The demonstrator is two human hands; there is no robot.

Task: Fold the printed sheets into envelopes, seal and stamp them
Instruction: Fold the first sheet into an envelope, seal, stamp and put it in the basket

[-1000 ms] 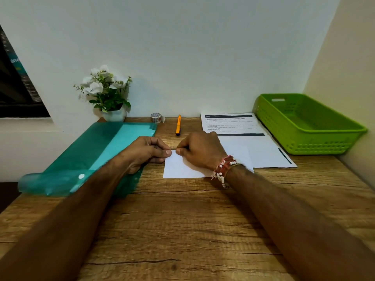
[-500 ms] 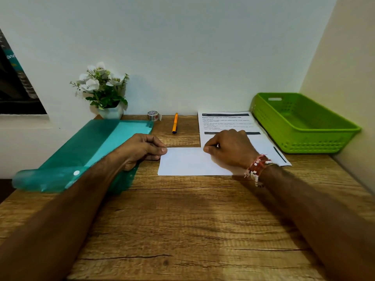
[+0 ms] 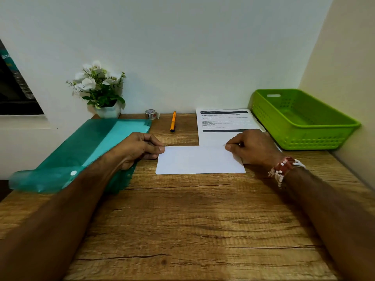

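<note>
The folded sheet (image 3: pixel 199 160) lies flat on the table (image 3: pixel 192 220), a blank white strip, its far right corner overlapping the printed sheet (image 3: pixel 223 120). Your left hand (image 3: pixel 140 148) pinches its far left corner with curled fingers; your right hand (image 3: pixel 251 148) pinches its far right edge.

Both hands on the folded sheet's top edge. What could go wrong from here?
1. The folded white paper sheet overlaps the printed white page under the right hand; pressing there could crease or drag that page too.
2. The left hand pinches only the sheet's left corner; a slip could skew the fold.
</note>
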